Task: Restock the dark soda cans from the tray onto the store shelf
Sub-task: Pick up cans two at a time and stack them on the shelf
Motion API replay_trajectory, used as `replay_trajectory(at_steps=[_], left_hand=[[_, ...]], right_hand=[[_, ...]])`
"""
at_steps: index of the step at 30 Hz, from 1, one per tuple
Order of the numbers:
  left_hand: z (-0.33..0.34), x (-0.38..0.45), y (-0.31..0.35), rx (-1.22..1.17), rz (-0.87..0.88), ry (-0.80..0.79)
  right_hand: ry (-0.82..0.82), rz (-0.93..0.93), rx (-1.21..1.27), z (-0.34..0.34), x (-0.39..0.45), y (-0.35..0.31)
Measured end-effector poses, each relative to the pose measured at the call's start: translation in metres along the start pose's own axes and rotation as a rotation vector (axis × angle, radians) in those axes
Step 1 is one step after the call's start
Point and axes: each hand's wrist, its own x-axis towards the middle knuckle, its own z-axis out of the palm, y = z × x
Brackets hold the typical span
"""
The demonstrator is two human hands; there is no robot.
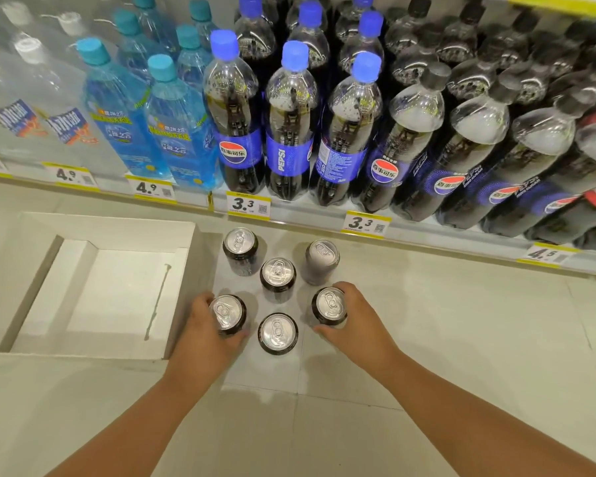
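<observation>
1. A pale tiled floor [444, 339] carries everything below the shelf.
2. Six upright dark aluminium soda cans [278, 279] stand on it, between and just beyond the hands.
3. A shallow white cardboard tray [93, 232] sits just left of the left hand.

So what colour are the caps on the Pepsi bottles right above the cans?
Blue caps, clearest in the head view.

- Just one view, worn on the head, looking forward and steeply down.
- It sits close over the cans [278, 297] on the pale floor [461, 339], so you mostly see lids.
- Both forearms come in from the bottom edge.
- Wide lens: the bottles [289, 125] up top fan outward, the shelf edge [289, 218] slants.
</observation>
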Motion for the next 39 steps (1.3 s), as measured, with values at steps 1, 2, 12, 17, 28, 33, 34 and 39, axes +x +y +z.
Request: replay_trajectory(at_steps=[1,2,12,17,28,33,34,39], left_hand=[[0.000,-0.002,0.002,-0.010,-0.020,0.023],[-0.001,-0.005,0.004,-0.016,-0.029,0.033],[-0.123,-0.061,0.121,-0.124,0.031,0.014],[-0.252,-0.118,0.275,-0.174,0.117,-0.024],[-0.532,-0.246,0.601,-0.171,0.355,0.020],[-0.625,-0.289,0.727,-0.165,0.459,0.081],[-0.640,-0.295,0.747,-0.149,0.485,0.106],[-0.704,-0.330,0.841,-0.153,0.556,0.155]], right_hand=[[-0.002,0.007,0.011,-0.001,0.000,0.000],[-0.004,0.013,0.019,-0.003,0.000,0.000],[0.034,-0.010,0.121,-0.115,-0.072,-0.103],[0.060,-0.057,0.158,-0.241,-0.138,-0.234],[0.167,-0.220,0.170,-0.545,-0.296,-0.527],[0.229,-0.340,0.154,-0.663,-0.345,-0.625],[0.236,-0.358,0.144,-0.683,-0.352,-0.640],[0.254,-0.435,0.093,-0.779,-0.388,-0.704]])
